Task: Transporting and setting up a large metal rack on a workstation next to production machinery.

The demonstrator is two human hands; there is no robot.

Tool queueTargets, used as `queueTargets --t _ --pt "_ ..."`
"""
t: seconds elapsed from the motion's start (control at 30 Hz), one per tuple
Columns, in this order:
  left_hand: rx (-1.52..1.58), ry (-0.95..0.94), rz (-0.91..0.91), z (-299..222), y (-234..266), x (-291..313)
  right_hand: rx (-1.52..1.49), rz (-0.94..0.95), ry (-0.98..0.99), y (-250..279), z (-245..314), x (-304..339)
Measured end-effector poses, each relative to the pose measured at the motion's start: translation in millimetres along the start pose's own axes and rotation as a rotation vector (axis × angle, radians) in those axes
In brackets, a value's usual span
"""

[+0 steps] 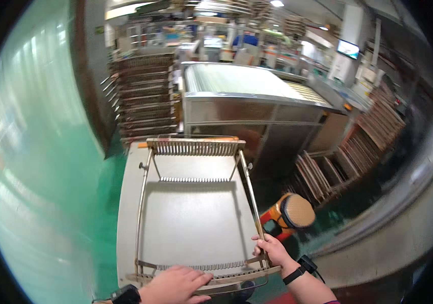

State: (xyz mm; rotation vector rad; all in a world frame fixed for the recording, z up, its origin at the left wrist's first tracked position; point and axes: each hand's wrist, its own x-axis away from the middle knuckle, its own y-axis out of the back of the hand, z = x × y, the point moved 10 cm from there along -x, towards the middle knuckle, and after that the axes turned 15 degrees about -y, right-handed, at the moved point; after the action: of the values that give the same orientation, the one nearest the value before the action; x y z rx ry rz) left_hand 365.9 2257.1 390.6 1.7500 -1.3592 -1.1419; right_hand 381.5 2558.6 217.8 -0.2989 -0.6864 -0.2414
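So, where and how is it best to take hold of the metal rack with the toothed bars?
I would probably grip the metal rack by its two long side rods, one hand coming from each outer side: they look slim and smooth, and run along its length, while the end bars are toothed. The right hand is closed on the right one.

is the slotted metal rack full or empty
Empty: the metal rack shows nothing standing in its slots, and the pale tabletop is visible through its open frame.
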Motion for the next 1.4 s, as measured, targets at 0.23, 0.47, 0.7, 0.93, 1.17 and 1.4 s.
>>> queueTargets --t 0.23,0.47,0.7,0.93,1.17,1.4 --pt "-0.109 0.492 0.025 50 -23 -20 0.239 0.334 0.020 1 45 -53" --pt "-0.054 0.887 -0.177 71 -15 -7 0.184 0.265 0.017 60 125 -123" --pt "-0.179 1.052 -0.188 76 -20 2 0.295 0.066 0.410 39 235 -166" --pt "-0.594 1.054 -0.390 49 5 -1 0.478 0.282 0.453 -21 266 -282" --pt "-0.581 1.356 -0.415 49 4 24 0.585 0.696 0.382 -56 254 -274" --pt "-0.466 1.583 -0.368 64 -3 33 0.795 0.827 0.383 -58 268 -281"
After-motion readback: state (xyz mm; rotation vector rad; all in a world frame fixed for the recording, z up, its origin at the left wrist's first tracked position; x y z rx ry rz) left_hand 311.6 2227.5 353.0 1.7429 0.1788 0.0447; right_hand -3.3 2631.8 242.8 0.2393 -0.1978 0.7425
